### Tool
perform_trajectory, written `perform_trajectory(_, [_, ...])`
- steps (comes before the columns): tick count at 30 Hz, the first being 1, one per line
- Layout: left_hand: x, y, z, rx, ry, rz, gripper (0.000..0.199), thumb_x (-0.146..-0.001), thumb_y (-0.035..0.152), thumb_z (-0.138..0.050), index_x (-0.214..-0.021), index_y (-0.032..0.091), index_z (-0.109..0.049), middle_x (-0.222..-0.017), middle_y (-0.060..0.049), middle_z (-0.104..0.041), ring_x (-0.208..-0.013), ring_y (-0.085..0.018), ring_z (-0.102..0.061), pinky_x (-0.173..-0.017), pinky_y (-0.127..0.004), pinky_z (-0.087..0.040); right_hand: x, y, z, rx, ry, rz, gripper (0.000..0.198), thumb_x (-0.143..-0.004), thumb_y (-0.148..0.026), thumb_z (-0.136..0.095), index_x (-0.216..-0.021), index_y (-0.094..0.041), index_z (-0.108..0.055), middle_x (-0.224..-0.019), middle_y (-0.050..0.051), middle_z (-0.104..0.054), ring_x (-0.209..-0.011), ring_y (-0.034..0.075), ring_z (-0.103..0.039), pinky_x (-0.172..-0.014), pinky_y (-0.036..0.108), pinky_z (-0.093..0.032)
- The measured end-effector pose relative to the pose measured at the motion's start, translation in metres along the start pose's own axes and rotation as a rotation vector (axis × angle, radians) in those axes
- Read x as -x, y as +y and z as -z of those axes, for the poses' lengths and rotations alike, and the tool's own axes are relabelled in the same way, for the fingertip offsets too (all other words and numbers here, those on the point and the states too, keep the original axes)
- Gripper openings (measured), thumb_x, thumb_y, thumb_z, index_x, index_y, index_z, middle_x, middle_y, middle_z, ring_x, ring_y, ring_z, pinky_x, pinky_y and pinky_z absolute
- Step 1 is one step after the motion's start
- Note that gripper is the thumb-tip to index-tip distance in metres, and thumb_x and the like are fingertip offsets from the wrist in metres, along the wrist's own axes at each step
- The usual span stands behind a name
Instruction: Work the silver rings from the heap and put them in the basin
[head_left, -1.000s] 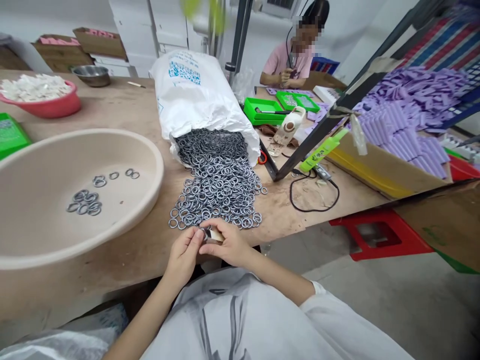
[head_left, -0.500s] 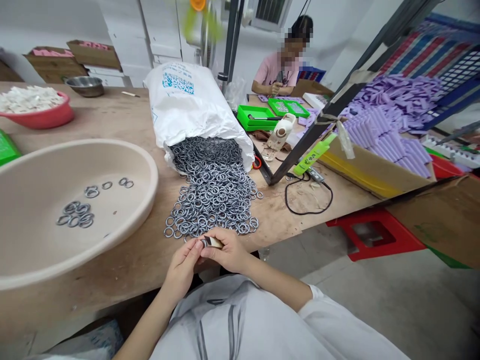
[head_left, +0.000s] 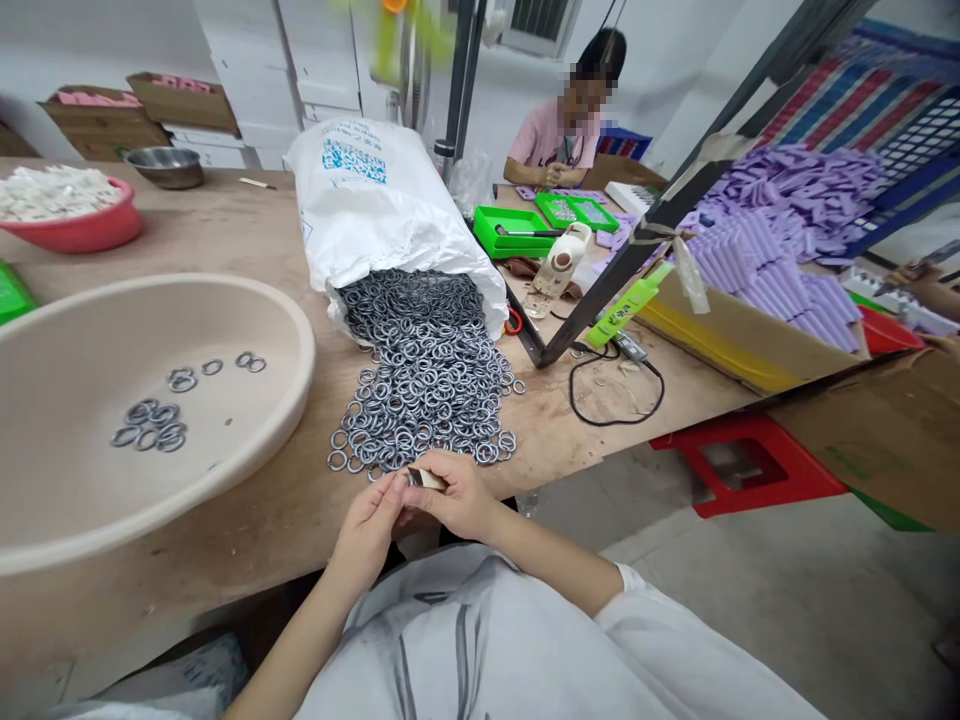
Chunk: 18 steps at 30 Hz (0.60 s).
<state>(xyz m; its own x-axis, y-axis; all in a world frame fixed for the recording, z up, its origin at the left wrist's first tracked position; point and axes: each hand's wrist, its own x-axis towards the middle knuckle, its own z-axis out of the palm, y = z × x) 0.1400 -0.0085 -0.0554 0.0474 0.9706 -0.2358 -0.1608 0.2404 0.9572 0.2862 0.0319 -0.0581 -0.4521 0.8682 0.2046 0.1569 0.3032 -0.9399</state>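
Grey rings (head_left: 427,385): heaped on the table (head_left: 551,435).
Right grip (head_left: 461,500): grasping pale tool (head_left: 433,480); best held steady.
Left grip (head_left: 371,525): pinching what seems a ring (head_left: 410,480); best kept firm.

Rings (head_left: 427,390) silver-gry, basin (head_left: 301,345) lt beige, bag (head_left: 397,225) wht w/ blu print (head_left: 352,162), fabric (head_left: 847,105) red/wht/blu-striped
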Motion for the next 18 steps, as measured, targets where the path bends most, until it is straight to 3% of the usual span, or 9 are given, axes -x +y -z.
perform_trajectory(5, [-0.005, 0.005, -0.006, 0.01, -0.027, -0.041, 0.054, -0.079, 0.068, -0.062, -0.061, 0.018, -0.05, -0.058, 0.001, -0.043, -0.058, -0.011, -0.037, -0.055, -0.026, -0.033, -0.015, -0.003, 0.006, -0.081, 0.129, -0.18, 0.054, -0.087, -0.069, -0.051, -0.063, -0.021, -0.05, -0.06, -0.003, -0.045, -0.06, 0.012, -0.042, -0.061, 0.026, -0.036])
perform_trajectory(7, [-0.007, 0.006, -0.008, 0.089, -0.003, -0.045, 0.053, -0.08, 0.065, -0.062, -0.06, 0.019, -0.046, -0.057, 0.002, -0.041, -0.057, -0.011, -0.035, -0.055, -0.026, -0.031, -0.018, -0.002, 0.011, -0.085, 0.152, -0.194, 0.052, -0.085, -0.069, -0.054, -0.065, -0.022, -0.046, -0.062, -0.004, -0.042, -0.061, 0.011, -0.039, -0.061, 0.026, -0.035])
perform_trajectory(10, [-0.011, 0.007, -0.007, 0.251, 0.044, -0.003, 0.049, -0.077, 0.062, -0.067, -0.063, 0.019, -0.045, -0.058, 0.004, -0.039, -0.055, -0.01, -0.035, -0.054, -0.025, -0.032, -0.016, -0.001, 0.015, -0.039, 0.07, -0.153, 0.048, -0.091, -0.066, -0.047, -0.073, -0.022, -0.049, -0.065, -0.004, -0.042, -0.061, 0.012, -0.038, -0.061, 0.027, -0.033])
perform_trajectory(18, [-0.01, 0.005, -0.007, 0.377, 0.137, 0.05, 0.051, -0.064, 0.059, -0.08, -0.068, 0.017, -0.05, -0.061, 0.005, -0.046, -0.054, -0.007, -0.038, -0.052, -0.02, -0.033, 0.0, -0.015, 0.011, 0.417, -0.1, 0.044, 0.037, -0.097, -0.046, -0.045, -0.071, -0.021, -0.049, -0.068, -0.001, -0.051, -0.064, 0.013, -0.045, -0.061, 0.028, -0.028])
